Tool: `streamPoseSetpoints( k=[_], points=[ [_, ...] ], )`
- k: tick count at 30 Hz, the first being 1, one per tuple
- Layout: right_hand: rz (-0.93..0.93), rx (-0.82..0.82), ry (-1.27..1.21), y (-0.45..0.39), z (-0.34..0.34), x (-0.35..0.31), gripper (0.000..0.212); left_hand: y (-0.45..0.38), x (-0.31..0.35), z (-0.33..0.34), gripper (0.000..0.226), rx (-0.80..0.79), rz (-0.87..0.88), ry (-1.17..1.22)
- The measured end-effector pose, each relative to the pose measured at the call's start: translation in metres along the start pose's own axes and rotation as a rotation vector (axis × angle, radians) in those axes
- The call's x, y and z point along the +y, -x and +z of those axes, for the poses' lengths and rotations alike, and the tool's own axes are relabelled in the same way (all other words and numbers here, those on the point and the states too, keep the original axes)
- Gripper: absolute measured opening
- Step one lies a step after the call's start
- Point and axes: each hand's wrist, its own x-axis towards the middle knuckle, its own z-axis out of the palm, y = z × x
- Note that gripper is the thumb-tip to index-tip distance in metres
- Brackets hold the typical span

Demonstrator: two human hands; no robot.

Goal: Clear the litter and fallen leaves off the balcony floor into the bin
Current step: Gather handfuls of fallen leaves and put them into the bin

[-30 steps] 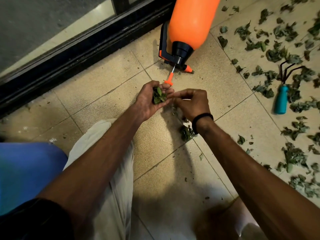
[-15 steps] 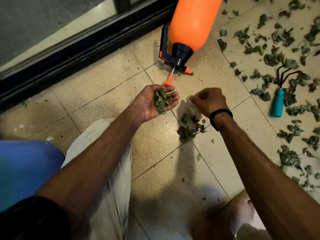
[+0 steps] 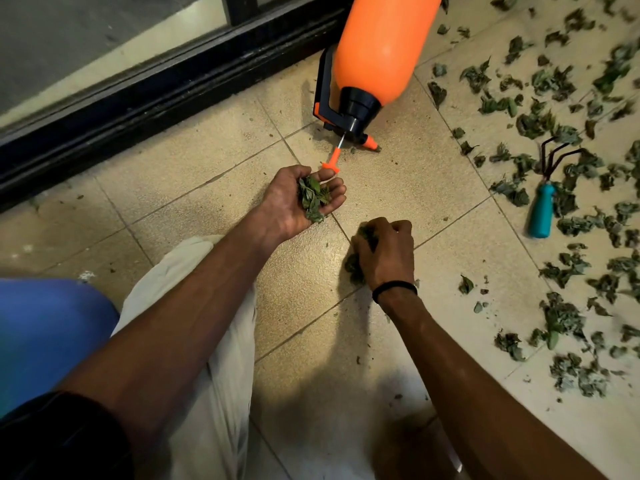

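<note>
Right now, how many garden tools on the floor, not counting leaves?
2. The orange sprayer lies on its side by the door track, ahead of the left hand. The teal-handled hand rake lies among leaves at right. Others may lie out of frame.

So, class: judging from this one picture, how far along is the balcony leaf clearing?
Done: the tiles by the door track look mostly free of leaves, only specks. In hand: the left hand cups a small bunch of leaves, while the right hand grips a clump on the floor. Left: many scattered leaves cover the right side, around the hand rake. No bin is in view.
</note>
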Motion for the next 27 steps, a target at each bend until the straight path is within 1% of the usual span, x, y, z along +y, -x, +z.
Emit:
streamPoseSetpoints(
  k=[3,6,9,11,13,14,16,18,20,21,23,25,27],
  points=[
    [-0.039,0.009,0.028,-0.004,-0.002,0.003,0.023,0.001,-0.001,0.002,0.043,0.014,-0.001,-0.031],
    [-0.054,-0.002,0.080,-0.010,-0.007,0.010,0.017,0.000,-0.001,0.002,0.043,0.017,0.007,-0.031],
    [-0.012,0.027,0.043,-0.013,-0.014,0.012,0.013,-0.002,-0.001,0.003,0.041,0.017,0.012,-0.031],
    [0.131,0.035,-0.119,-0.014,-0.021,0.010,0.011,-0.003,-0.001,0.003,0.041,0.021,0.015,-0.026],
    [0.286,0.041,-0.353,-0.015,-0.028,0.007,0.011,-0.005,-0.002,0.002,0.040,0.001,0.010,-0.026],
    [0.307,0.049,-0.453,-0.017,-0.033,0.004,0.012,-0.003,-0.003,0.003,0.038,-0.021,0.010,-0.030],
    [0.260,0.069,-0.569,-0.020,-0.041,-0.008,0.012,0.001,-0.003,0.007,0.031,-0.072,0.001,-0.068],
    [0.172,0.085,-0.599,-0.024,-0.050,-0.029,0.012,0.003,-0.006,0.010,0.038,-0.119,-0.022,-0.120],
    [0.078,0.059,-0.563,-0.027,-0.054,-0.050,0.011,0.003,-0.008,0.011,0.038,-0.133,-0.046,-0.152],
    [0.037,0.034,-0.527,-0.027,-0.055,-0.059,0.012,0.003,-0.009,0.011,0.042,-0.139,-0.059,-0.161],
    [-0.010,0.012,-0.457,-0.025,-0.055,-0.070,0.013,0.003,-0.010,0.011,0.046,-0.172,-0.082,-0.164],
    [-0.032,0.081,-0.415,-0.020,-0.059,-0.074,0.012,0.004,-0.011,0.012,0.041,-0.177,-0.094,-0.165],
    [0.007,0.165,-0.453,-0.019,-0.061,-0.067,0.014,0.002,-0.011,0.011,0.039,-0.187,-0.062,-0.164]
  ],
)
